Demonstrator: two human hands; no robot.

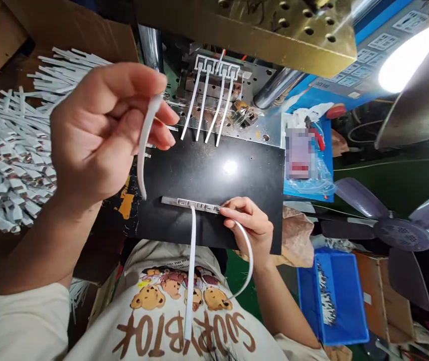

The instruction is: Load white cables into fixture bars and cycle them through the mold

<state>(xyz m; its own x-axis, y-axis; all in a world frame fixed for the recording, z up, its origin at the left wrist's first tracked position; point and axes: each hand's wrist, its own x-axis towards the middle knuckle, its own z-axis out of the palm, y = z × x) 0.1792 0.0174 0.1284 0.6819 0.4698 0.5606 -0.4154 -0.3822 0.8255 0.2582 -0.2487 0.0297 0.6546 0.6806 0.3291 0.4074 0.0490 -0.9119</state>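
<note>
My left hand point(90, 135) is raised on the left, its fingers pinching a short white flat cable point(143, 155) near its upper end; the cable's other end hangs down. Low over the black table plate point(184, 170) lies a narrow metal mould bar point(169, 201) with a row of small slots. One white cable point(190, 271) runs from a middle slot down in front of my shirt. At the bar's right end, my right hand point(252, 223) is closed on another white cable point(251, 260), which loops downward. Its fingertips touch the bar and hide the cable's end.
Behind the plate, a press holds a white moulded row point(218, 67) with several cables hanging from it, under a heavy brass-coloured block point(259, 42). Piles of white cables point(14, 165) lie left. At right are a lamp point(417, 65), a fan point(402, 233) and a blue bin point(344, 301).
</note>
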